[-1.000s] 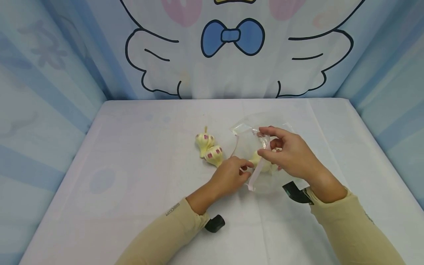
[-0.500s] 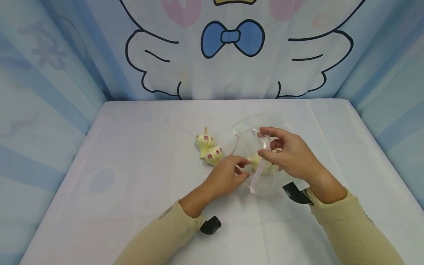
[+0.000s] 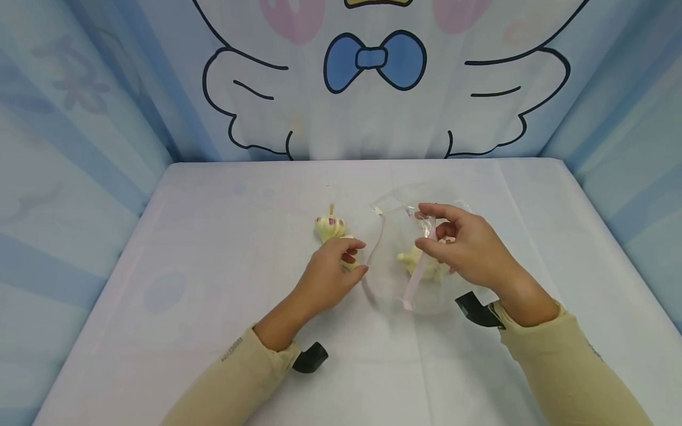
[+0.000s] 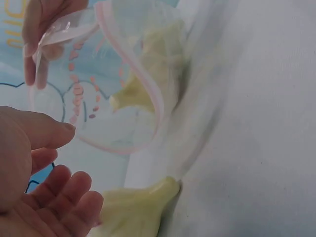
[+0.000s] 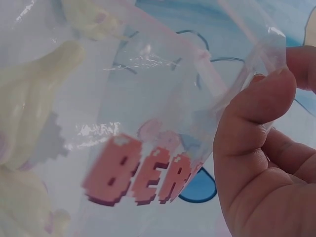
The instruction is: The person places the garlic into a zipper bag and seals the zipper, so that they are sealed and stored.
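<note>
My right hand [image 3: 471, 248] pinches the rim of a clear plastic zip bag [image 3: 417, 275] with a pink closure strip and red printed letters. The bag's mouth gapes toward the left. Inside it lies a pale yellow, knobbly-ended toy [image 3: 409, 259], partly behind the plastic; the right wrist view shows more than one yellow form. My left hand [image 3: 325, 275] hovers left of the bag with thumb and fingers apart. Beneath its fingers is another yellow toy [image 4: 131, 212], mostly covered in the head view. Just beyond sits a yellow toy with purple patches [image 3: 330, 227]. Whether my left fingers touch one cannot be told.
A white cloth covers the table [image 3: 213, 248]. Behind it hangs a blue and white curtain [image 3: 373, 118] with a bow drawing, and more curtain closes both sides. Black camera mounts [image 3: 311, 357] sit at both wrists.
My left hand has drawn away from the bag's mouth, moving left to the toys outside it. My right hand keeps its grip on the bag, almost unmoved.
</note>
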{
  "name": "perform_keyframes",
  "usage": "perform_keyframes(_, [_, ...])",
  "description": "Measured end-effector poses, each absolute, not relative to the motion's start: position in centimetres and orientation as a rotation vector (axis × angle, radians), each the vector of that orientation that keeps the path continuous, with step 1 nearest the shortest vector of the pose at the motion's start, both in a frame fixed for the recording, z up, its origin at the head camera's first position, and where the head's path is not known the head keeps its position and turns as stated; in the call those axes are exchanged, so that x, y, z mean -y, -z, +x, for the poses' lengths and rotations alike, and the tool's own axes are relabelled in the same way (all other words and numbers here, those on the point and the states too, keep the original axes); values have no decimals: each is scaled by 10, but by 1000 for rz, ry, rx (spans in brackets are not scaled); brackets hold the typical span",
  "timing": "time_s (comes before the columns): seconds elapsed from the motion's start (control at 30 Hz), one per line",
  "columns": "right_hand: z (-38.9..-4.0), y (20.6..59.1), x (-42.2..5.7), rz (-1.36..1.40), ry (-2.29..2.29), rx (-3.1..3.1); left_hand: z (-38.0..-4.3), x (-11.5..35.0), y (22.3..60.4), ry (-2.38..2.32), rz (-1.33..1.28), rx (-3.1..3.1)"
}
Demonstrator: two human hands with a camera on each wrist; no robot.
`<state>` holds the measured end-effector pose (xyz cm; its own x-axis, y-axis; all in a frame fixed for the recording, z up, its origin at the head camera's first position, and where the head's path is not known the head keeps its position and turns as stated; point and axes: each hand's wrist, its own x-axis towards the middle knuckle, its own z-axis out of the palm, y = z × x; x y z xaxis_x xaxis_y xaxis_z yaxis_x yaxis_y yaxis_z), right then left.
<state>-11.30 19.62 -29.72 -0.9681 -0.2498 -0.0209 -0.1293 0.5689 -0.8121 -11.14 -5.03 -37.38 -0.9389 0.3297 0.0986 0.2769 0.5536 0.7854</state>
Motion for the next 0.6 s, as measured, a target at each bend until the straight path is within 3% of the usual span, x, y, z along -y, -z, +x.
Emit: perform_keyframes(0.6, [-114,297,-198,-334,1355,-2666,-120,60,389,-1199,243,-2924])
